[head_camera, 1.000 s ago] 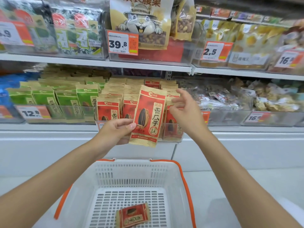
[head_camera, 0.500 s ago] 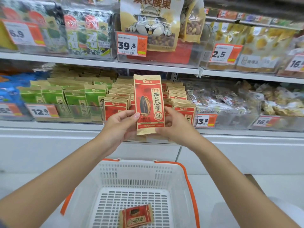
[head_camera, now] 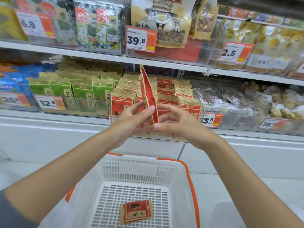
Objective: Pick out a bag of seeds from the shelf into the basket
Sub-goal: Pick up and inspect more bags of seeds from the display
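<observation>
- Rising beyond the basket (head_camera: 131, 168) is the shelf (head_camera: 65, 120), stocked with packets behind clear fronts
- This white basket with orange trim sits low, directly under my two forearms
- Rows of red seed packs (head_camera: 122, 102) stand upright on the shelf, above and beyond the basket's far rim; green packs (head_camera: 82, 94) stand up and to the left of the basket
- My left hand (head_camera: 131, 119) is above the basket's far rim, thumb and fingers pinching the bag of seeds (head_camera: 148, 89) near its lower end
- My right hand (head_camera: 177, 122) is alongside, also above that far rim, fingers curled and thumb pressed on the bag's bottom edge
- That bag stands upright, turned edge-on to me, high above the basket and not in it
- One second red bag (head_camera: 136, 211) lies flat on the basket's floor, towards its near side
</observation>
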`<control>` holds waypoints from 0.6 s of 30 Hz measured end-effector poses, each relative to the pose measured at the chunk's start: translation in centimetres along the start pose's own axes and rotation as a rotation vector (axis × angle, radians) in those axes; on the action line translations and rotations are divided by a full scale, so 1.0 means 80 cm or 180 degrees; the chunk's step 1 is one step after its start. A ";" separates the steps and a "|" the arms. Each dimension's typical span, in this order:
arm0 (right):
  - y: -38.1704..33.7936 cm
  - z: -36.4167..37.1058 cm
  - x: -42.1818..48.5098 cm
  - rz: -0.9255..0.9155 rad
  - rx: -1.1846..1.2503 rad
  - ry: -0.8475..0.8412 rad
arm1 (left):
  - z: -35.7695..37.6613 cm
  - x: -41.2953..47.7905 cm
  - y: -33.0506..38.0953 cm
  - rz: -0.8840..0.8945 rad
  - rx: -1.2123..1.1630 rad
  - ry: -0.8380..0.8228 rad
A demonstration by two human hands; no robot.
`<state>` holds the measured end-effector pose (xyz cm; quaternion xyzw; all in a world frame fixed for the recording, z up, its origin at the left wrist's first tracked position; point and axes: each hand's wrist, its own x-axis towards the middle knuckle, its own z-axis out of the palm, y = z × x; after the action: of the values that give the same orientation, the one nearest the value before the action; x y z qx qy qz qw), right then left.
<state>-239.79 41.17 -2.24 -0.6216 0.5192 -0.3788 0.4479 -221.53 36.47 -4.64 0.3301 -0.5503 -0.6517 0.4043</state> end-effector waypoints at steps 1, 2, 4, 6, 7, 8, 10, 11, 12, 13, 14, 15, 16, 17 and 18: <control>0.000 0.001 0.000 0.0011 -0.0055 -0.0020 | 0.001 -0.001 0.000 0.0022 0.0045 -0.0103; 0.000 0.002 0.000 0.0041 -0.0100 -0.0060 | 0.001 -0.001 0.001 0.0034 0.0070 -0.0165; 0.001 0.001 -0.001 0.0123 -0.0167 -0.0175 | -0.002 0.000 0.002 -0.0002 0.0070 -0.0251; -0.001 -0.001 -0.003 0.0171 -0.0138 -0.0253 | -0.006 0.000 0.002 -0.0067 0.0072 -0.0344; -0.001 -0.002 -0.004 0.0184 -0.0104 -0.0278 | -0.007 0.000 0.001 -0.0086 0.0083 -0.0386; 0.000 -0.003 -0.004 0.0194 -0.0079 -0.0302 | -0.008 0.001 0.000 -0.0112 0.0090 -0.0412; 0.004 -0.006 -0.004 0.0190 -0.0034 -0.0330 | -0.010 0.003 -0.003 -0.0182 0.0053 -0.0417; 0.007 -0.007 -0.003 0.0183 -0.0020 -0.0326 | -0.011 0.004 -0.004 -0.0214 0.0030 -0.0423; 0.009 -0.009 -0.003 0.0185 -0.0017 -0.0317 | -0.012 0.005 -0.005 -0.0240 0.0012 -0.0435; 0.010 -0.009 -0.002 0.0194 -0.0022 -0.0313 | -0.012 0.005 -0.005 -0.0261 -0.0014 -0.0447; 0.010 -0.008 -0.001 0.0199 -0.0050 -0.0312 | -0.012 0.005 -0.006 -0.0283 -0.0048 -0.0446; 0.010 -0.006 0.000 0.0182 -0.0096 -0.0290 | -0.011 0.005 -0.007 -0.0298 -0.0084 -0.0437; 0.010 -0.003 0.001 0.0136 -0.0162 -0.0221 | -0.009 0.005 -0.007 -0.0299 -0.0090 -0.0416; 0.010 0.000 0.002 0.0075 -0.0213 -0.0092 | -0.008 0.005 -0.008 -0.0276 -0.0050 -0.0407; 0.009 0.003 0.003 0.0005 -0.0215 0.0073 | -0.008 0.006 -0.010 -0.0244 0.0037 -0.0430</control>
<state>-239.75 40.90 -2.99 -0.6315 0.5373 -0.3678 0.4210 -221.28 35.81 -5.50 0.3086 -0.5670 -0.6843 0.3391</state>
